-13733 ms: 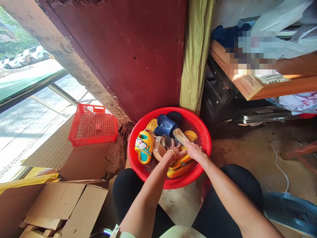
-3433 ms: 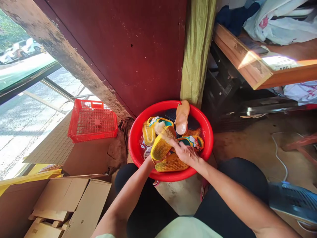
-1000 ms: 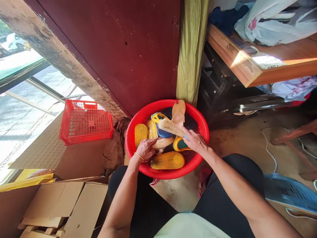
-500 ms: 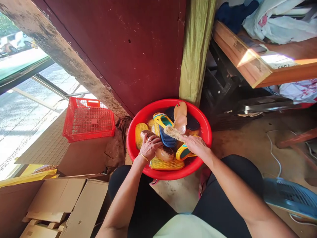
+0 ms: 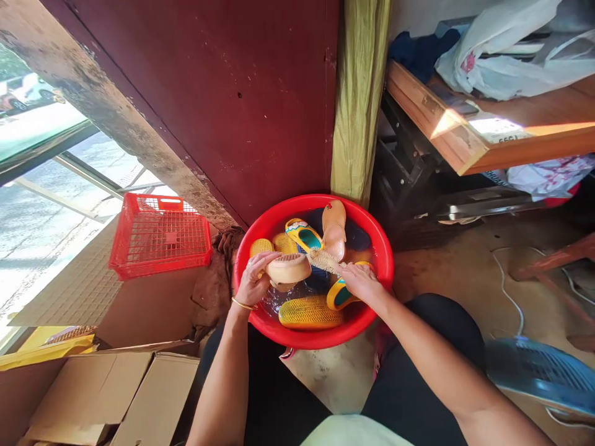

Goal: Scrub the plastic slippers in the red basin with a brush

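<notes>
My left hand (image 5: 255, 279) is closed around a tan shoe (image 5: 289, 270), held sole up above the red basin (image 5: 390, 260). In my right hand (image 5: 363, 282) is a scrubbing brush (image 5: 324, 261) with pale bristles, its head close to the shoe's right end. Water and several shoes fill the basin. A yellow sole (image 5: 310, 312) lies at the near side, and a yellow clog with a teal inside (image 5: 341, 293) rests partly under my right hand. Farther back are another yellow clog (image 5: 303, 234) and a beige slipper (image 5: 334, 229). Dark blue footwear sits partly hidden beneath them.
A red plastic crate (image 5: 162, 238) stands left of the basin on cardboard, above open cardboard boxes (image 5: 93, 396). A dark red panel (image 5: 260, 111) rises behind. At right are a wooden table (image 5: 474, 148) with bags and a blue fan (image 5: 543, 371) on the floor.
My left hand has lifted the tan shoe out from among the others in the basin, sole up. The brush stays in my right hand. The view has shifted slightly.
</notes>
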`<state>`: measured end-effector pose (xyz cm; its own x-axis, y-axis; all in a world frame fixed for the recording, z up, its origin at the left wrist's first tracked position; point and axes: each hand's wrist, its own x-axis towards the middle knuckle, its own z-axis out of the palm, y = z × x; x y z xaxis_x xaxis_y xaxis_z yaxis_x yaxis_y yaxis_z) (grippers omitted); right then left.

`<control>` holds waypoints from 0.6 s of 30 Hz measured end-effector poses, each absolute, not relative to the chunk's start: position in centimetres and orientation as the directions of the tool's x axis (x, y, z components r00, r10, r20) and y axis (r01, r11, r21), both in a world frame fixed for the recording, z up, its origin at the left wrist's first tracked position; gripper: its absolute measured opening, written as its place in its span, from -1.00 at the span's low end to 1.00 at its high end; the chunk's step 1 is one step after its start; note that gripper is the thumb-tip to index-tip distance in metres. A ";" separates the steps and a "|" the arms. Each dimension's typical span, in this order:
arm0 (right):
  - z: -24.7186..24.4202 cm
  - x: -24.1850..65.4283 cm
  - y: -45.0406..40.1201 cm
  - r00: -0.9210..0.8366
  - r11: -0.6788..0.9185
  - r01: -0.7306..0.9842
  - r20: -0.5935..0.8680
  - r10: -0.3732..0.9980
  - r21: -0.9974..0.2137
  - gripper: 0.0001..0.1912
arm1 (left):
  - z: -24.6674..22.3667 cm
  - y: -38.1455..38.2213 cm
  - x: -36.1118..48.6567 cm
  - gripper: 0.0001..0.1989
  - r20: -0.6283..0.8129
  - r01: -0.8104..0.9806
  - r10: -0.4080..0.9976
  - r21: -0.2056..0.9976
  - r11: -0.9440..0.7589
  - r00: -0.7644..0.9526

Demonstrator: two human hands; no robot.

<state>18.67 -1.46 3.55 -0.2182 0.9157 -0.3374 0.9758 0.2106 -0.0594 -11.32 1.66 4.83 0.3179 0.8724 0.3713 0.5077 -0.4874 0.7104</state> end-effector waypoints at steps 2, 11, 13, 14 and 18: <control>2.6 18.8 -1.2 -0.224 0.212 0.975 -0.315 0.922 -0.072 -0.41 | 3.7 2.3 -10.0 -0.58 0.358 0.328 0.928 0.869 -0.371 0.101; 1.5 19.6 -0.4 -0.101 0.077 0.947 -0.062 0.993 -0.311 -0.34 | -0.8 3.4 -4.6 -0.54 -0.369 -0.564 0.921 0.790 0.240 -0.125; 1.9 18.5 -1.3 -0.163 0.148 0.947 -0.028 0.986 -0.285 -0.32 | -1.6 3.2 -4.1 -0.58 -0.453 -0.588 0.885 0.747 0.311 -0.108; 2.1 17.9 -1.8 -0.203 0.186 0.947 -0.038 0.979 -0.260 -0.32 | -1.9 3.1 -3.9 -0.59 -0.477 -0.602 0.871 0.732 0.320 -0.118; 2.3 16.9 -1.9 -0.243 0.210 0.961 -0.188 0.952 -0.179 -0.35 | -2.9 2.8 -3.3 -0.61 -0.534 -0.669 0.824 0.684 0.290 -0.189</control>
<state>16.89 -1.89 2.26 -0.2430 0.9516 -0.1884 0.9611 0.2099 -0.1795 -3.29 2.75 -2.91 -0.1889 0.8244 -0.5335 -0.6691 0.2896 0.6844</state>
